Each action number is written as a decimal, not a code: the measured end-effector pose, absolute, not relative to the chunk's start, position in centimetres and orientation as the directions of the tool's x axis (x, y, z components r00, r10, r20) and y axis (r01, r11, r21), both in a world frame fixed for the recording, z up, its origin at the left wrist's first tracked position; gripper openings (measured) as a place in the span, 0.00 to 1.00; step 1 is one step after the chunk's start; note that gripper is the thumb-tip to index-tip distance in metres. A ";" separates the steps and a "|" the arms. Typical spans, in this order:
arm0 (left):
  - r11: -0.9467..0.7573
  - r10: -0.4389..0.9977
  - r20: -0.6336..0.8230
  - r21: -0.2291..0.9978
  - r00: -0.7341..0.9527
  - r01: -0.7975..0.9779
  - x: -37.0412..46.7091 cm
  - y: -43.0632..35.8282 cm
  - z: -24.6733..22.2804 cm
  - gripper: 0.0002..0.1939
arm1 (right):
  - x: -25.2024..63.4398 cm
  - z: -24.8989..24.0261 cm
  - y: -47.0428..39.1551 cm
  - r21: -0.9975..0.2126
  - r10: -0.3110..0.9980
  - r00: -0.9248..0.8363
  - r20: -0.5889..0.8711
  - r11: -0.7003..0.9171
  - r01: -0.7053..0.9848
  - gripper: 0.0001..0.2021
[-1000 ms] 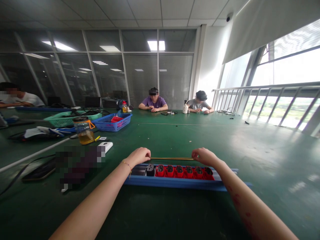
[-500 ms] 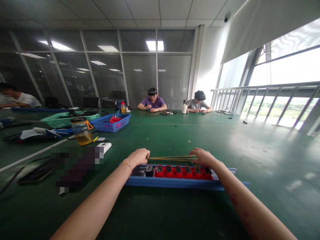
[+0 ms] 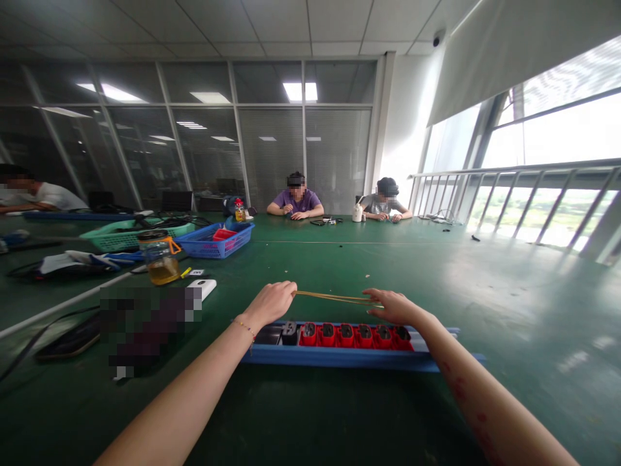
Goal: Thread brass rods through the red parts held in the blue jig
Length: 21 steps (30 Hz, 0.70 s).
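Left hand: fingertips pressed together, pinching the near-left end of a thin, yellowish, cord-like band. Right hand: thumb and index finger stand apart, partly spread, with the band's other end running in between them; whether it loops round a finger cannot be told. The band runs in narrow strands from hand to hand, close together at the left and slightly parted toward the right.

Position of band: raised above the far edge of a long, blue, channel-shaped tray, not touching it. Both hands are also above the tray's far side, one toward each end.

Tray contents: a row of six red, block-shaped housings with dark tops, side by side; one black, block-shaped piece just beside the leftmost red one; bare dark inner surface further left. The tray lies on a green tabletop.

Surroundings, left side: clear jar with orange handle and amber liquid; blue plastic basket holding a red container; mint-green plastic basket with dark cables. Far side: person in purple, person in grey, both seated.
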<state>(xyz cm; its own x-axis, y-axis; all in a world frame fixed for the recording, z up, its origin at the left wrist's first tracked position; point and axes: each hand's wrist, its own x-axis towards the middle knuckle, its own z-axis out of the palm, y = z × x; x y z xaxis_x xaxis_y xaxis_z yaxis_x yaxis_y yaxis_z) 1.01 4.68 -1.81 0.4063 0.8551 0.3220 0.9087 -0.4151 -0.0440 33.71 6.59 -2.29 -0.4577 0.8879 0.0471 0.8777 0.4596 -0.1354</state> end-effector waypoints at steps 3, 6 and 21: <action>-0.437 0.824 0.392 -0.019 0.409 0.899 0.9 4.6 -1.6 0.11 | 34.3 -1.0 6.5 -0.141 0.888 -0.456 0.063 0.461 0.876 0.14; -0.439 0.826 0.411 0.040 0.386 0.898 0.5 4.5 -1.0 0.10 | 35.3 0.9 5.9 -0.167 0.884 -0.454 0.106 0.466 0.869 0.14; -0.458 0.854 0.303 0.053 0.423 0.887 1.5 0.8 4.4 0.13 | 35.6 5.7 2.4 -0.440 0.872 -0.449 0.197 0.488 0.754 0.25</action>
